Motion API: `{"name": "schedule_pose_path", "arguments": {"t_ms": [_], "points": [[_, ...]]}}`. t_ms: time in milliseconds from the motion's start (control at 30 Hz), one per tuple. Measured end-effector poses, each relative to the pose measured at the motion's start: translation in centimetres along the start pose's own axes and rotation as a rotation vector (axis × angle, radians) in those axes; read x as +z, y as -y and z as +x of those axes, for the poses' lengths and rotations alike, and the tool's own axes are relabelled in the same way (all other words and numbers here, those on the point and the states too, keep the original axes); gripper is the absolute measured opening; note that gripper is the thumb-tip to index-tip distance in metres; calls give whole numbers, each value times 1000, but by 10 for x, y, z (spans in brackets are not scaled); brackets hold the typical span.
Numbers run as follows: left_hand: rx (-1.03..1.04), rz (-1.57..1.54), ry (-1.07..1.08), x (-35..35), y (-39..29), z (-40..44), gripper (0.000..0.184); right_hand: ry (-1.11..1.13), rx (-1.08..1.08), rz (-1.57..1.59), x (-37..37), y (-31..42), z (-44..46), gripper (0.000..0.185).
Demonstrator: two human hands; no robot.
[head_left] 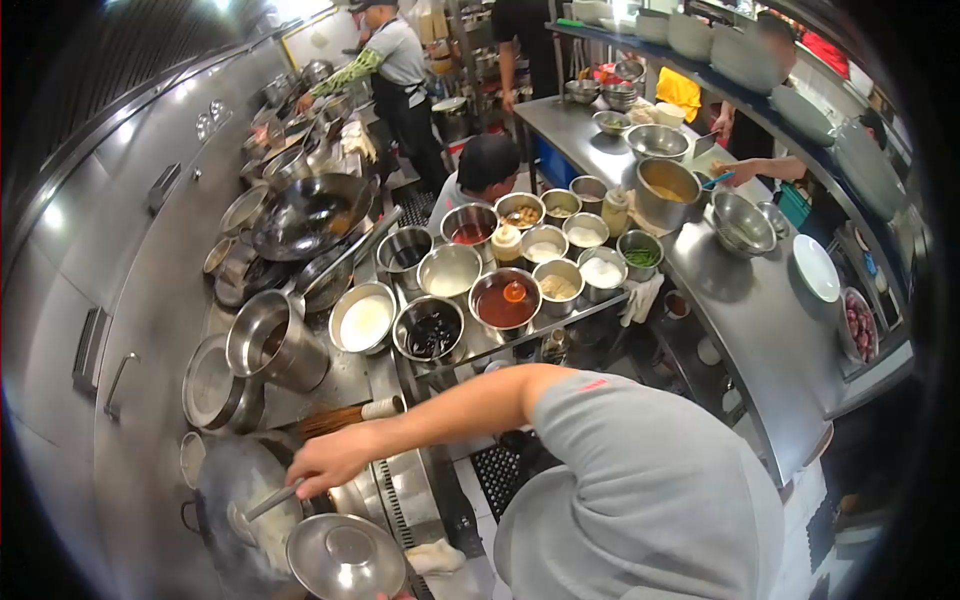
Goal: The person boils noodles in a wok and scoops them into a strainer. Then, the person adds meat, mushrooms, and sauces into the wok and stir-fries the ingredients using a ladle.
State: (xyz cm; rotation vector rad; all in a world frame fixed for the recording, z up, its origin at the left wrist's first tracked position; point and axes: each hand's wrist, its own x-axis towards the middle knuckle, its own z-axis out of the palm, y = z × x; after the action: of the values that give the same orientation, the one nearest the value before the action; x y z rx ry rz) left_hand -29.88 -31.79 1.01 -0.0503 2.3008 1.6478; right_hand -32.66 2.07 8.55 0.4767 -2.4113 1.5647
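My right hand (332, 462) is closed round the handle of a ladle (270, 502), which slants down to the left. The ladle's head is in a large steaming wok (225, 555) that has pale food or liquid in it, blurred by steam. Close beside the wok, a round metal bowl (345, 556) is tilted so that its inside shows. At the bottom edge of the view, only a bit of my left hand (396, 597) appears, at the bowl's rim. The rest of that hand is out of the frame.
Several steel tubs of sauces and ingredients (505, 299) stand behind my right arm. A tall steel pot (275, 340) and a dark wok (312, 215) are along the stove. A crouching person (487, 165) is behind the tubs; other people work further back and across the steel counter (715, 300).
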Motion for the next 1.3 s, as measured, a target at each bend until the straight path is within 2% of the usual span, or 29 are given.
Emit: {"name": "schedule_pose_path", "arguments": {"t_ms": [67, 133, 233, 300, 367, 400, 467, 500, 567, 600, 633, 700, 833, 967, 1167, 1300], "points": [[29, 153, 164, 7, 3, 5, 52, -52, -5, 34, -6, 7, -51, 41], [106, 300, 341, 19, 7, 10, 56, -51, 215, 2, -19, 18, -103, 36], [-70, -140, 370, 91, -46, -36, 50, -162, 359, 23, -38, 21, -194, 32], [69, -1, 506, 130, -82, -84, 52, -228, 510, 157, -46, 23, -261, 30], [-29, -327, 808, 168, -33, -71, 19, -411, 658, 329, -47, 26, -332, 27], [30, -237, 835, 190, -15, -80, 20, -527, 741, 439, -47, 32, -373, 25], [124, 14, 934, 227, -21, -117, 29, -735, 818, 454, -46, 41, -458, 23], [156, 163, 978, 243, -15, -132, 32, -816, 937, 413, -47, 61, -493, 19], [586, 500, 1134, 270, -15, -163, 30, -1062, 1041, 273, -32, 64, -577, 19], [639, 570, 1207, 282, -30, -188, 29, -1257, 969, 307, -25, 77, -607, 18], [725, 606, 1280, 294, -15, -195, 31, -1406, 948, 285, -23, 101, -628, 15], [706, 718, 1432, 313, -10, -216, 33, -1683, 966, 257, -10, 118, -675, 13], [805, 785, 1509, 338, -8, -250, 33, -2106, 771, 289, 11, 142, -734, 17], [843, 860, 1534, 347, -2, -270, 35, -2362, 634, 273, 21, 162, -759, 17], [893, 949, 1576, 358, -2, -282, 37, -2711, 468, 160, 48, 147, -799, 17], [857, 985, 1588, 357, -1, -290, 37, -2917, 387, -13, 54, 150, -799, 24]]}}
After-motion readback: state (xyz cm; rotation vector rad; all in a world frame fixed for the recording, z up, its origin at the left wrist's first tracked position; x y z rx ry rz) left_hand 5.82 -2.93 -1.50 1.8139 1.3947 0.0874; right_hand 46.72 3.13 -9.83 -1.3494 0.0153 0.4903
